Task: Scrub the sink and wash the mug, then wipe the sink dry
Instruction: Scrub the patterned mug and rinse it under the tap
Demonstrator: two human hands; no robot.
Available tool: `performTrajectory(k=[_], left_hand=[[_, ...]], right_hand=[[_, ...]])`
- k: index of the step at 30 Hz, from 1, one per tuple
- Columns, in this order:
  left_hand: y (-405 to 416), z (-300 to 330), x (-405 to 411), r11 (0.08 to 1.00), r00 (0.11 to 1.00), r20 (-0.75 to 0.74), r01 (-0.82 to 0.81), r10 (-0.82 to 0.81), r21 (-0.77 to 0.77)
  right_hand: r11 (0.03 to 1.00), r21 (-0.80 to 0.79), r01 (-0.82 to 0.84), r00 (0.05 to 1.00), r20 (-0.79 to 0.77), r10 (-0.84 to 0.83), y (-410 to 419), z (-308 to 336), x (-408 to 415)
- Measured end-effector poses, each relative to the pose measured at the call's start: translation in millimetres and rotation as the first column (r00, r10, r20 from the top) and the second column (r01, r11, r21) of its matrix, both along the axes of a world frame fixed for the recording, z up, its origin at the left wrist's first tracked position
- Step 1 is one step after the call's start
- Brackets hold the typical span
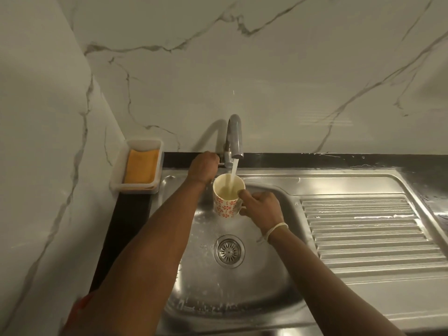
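We hold the mug (228, 198) upright over the sink (232, 282) under the running tap (234, 138); our right hand (263, 207) fingers (244, 194) curl round its handle side, while our left hand (203, 167) grips the tap lever.

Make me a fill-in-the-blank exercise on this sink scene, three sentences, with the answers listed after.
1. Water from the faucet runs into the ____.
2. The right hand holds the mug by its ____.
3. The orange sponge lies in a white tray to the ____ of the sink, while the left hand grips the tap lever.

Answers: mug; handle; left
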State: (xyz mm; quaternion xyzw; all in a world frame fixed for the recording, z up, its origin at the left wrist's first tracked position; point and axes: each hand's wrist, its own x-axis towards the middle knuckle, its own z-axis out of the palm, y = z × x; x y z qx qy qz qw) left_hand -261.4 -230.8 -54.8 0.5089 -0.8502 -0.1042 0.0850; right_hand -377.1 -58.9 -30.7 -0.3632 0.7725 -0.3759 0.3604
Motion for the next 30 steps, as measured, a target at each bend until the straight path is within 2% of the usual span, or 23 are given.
performTrajectory(k=[15,23,30], left_hand=[[-6.7,-8.7,-1.6,0.99,0.992,0.093,0.09,-0.08,-0.105],[-9.4,-9.4,-3.1,0.986,0.988,0.128,0.103,-0.086,-0.132],[-10.8,-9.6,-3.4,0.982,0.984,0.151,0.116,-0.093,-0.147]], right_hand=[[0.991,0.003,0.131,0.973,0.192,-0.129,-3.9,-18.3,5.7],[0.985,-0.006,0.171,0.959,0.229,-0.165,0.0,-17.3,7.8],[0.99,-0.059,0.128,0.972,0.208,-0.113,4.0,-12.6,8.1]])
